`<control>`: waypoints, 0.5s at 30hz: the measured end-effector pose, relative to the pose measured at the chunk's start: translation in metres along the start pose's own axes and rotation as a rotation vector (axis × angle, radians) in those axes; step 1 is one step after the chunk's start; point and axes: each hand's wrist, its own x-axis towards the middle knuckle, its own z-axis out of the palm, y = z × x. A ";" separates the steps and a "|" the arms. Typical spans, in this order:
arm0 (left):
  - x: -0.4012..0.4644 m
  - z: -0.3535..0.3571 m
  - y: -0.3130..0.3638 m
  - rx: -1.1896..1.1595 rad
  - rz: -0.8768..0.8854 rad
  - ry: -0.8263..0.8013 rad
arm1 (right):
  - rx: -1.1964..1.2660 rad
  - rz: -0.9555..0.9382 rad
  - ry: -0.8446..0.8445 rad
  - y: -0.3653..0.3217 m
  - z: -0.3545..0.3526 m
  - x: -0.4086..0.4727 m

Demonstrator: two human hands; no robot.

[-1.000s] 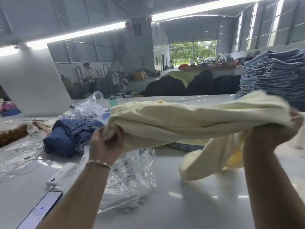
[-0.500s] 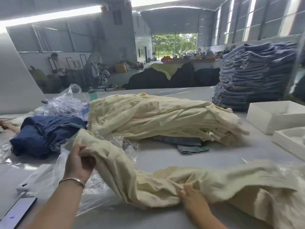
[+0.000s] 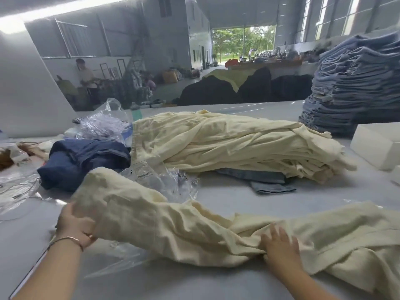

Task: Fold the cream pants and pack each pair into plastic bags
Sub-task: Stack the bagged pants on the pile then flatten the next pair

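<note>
Folding step under way: cream pants (image 3: pixel 194 230) lie rumpled across lower frame. Left hand (image 3: pixel 74 226) pinches one end; right hand (image 3: pixel 279 245) presses flat, fingers apparently spread. Next: smooth, then fold.

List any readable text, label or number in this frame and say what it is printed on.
"WARNING": heading of a white printed panel on the clear plastic bag, seen sideways and mirrored.
The smaller lines under that heading: too small and blurred to read.
No legible print on the cream pants, the stacked jeans or the white box.
</note>
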 end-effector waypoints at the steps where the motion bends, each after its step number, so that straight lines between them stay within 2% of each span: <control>1: 0.002 -0.001 -0.017 0.116 -0.089 0.041 | 0.044 0.017 0.011 -0.003 -0.005 0.001; 3: 0.012 -0.005 -0.049 0.351 -0.090 0.114 | 0.171 0.052 0.065 -0.013 -0.019 0.006; 5: 0.025 -0.010 -0.067 0.523 0.025 0.253 | 0.250 0.063 0.150 -0.019 -0.031 0.013; 8: 0.041 -0.015 -0.057 0.731 0.231 0.495 | 0.269 0.056 0.300 -0.020 -0.036 0.018; 9: 0.045 -0.017 -0.049 0.772 0.276 0.578 | 0.242 0.040 0.261 -0.019 -0.033 0.017; 11: 0.043 -0.009 -0.042 0.793 0.367 0.674 | 0.130 -0.053 0.053 -0.018 -0.020 0.012; 13: 0.032 0.013 -0.054 0.840 0.543 0.571 | 0.091 -0.153 -0.050 -0.015 -0.003 0.005; 15: 0.015 0.048 -0.082 0.933 0.675 0.343 | 0.216 -0.184 0.062 -0.009 0.006 -0.006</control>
